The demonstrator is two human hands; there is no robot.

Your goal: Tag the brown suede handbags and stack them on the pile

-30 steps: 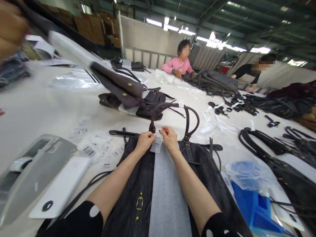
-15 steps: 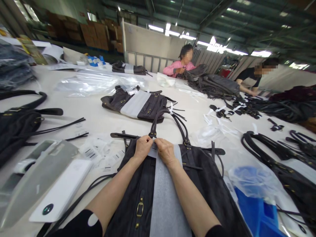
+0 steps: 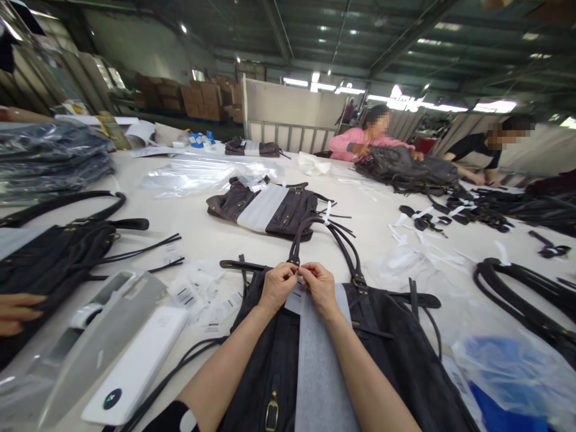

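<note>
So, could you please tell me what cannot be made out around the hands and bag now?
- Anything between the fingertips of the left hand and right hand: head view, hidden by the fingers.
- Print on the white tag: head view, too small to read.
- Lower end of the front bag: head view, cut off by the bottom edge.

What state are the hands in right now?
Left hand: closed in a pinch by the tag; exact hold hidden.
Right hand: closed in a pinch beside the left; can't tell what it holds.
</note>
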